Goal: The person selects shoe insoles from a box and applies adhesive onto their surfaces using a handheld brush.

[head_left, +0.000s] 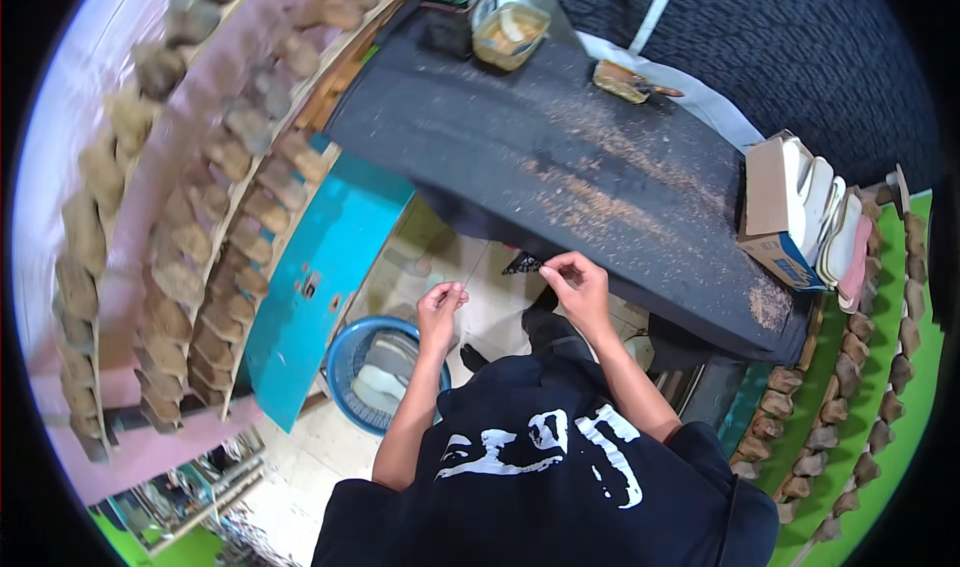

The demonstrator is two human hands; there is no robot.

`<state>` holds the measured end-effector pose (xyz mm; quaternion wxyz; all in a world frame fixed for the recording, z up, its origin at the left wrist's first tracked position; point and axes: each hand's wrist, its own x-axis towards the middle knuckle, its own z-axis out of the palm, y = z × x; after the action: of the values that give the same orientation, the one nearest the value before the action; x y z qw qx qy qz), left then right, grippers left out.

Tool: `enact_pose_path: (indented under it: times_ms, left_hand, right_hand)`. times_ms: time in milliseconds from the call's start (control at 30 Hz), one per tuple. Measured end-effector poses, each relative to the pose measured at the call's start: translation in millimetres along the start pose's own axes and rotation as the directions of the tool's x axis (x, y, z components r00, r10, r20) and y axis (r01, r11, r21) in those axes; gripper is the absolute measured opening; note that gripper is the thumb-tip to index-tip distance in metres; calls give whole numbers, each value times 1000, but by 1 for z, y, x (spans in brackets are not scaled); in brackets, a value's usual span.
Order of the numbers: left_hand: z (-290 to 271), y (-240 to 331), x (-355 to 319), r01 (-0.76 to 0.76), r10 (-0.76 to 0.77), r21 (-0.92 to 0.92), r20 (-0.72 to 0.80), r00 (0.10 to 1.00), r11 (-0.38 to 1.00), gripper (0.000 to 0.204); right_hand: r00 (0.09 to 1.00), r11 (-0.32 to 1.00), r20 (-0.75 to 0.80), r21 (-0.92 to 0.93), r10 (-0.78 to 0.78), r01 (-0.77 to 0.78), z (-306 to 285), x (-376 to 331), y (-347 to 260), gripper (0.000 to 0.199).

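My left hand is raised in front of my body, its thumb and fingertips pinched together. Across from it, near the table's front edge, my right hand makes a similar pinch between thumb and forefinger. Whatever the fingers hold, if anything, is too small to make out. A small dark patterned piece shows just left of my right fingertips; whether they touch it I cannot tell. Below and left of my left hand, a blue plastic basket stands on the floor with pale sole-shaped pieces inside.
A table under dark cloth is strewn with brown shavings. On it are a clear tub, a brush on a small tray and a cardboard box of insoles. Shelves of foot-shaped lasts line both sides.
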<state>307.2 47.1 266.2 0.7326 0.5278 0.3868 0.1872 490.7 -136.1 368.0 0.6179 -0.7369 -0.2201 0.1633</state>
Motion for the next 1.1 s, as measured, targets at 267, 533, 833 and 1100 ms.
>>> enact_pose_path:
  times_ms: [267,533,833,1100]
  left_hand:
    - [150,61,61,-159,120,106,311,943,982,24]
    - [228,70,93,-186,38,251,500,865,950,26]
    - [240,95,144,-189,-183,406,716,674,894,18]
    - [278,123,180,-560,-60,309,907,417,768,15]
  right_hand:
    - [988,998,-150,-38,39,-45,-90,57,18,15]
    - [969,996,-231,-12,87,-92,-122,83,47,17]
    - [886,987,-449,-47,116,-153,-99,90,38,14]
    - [722,975,-657,101,216,-199,-95,92,33,13]
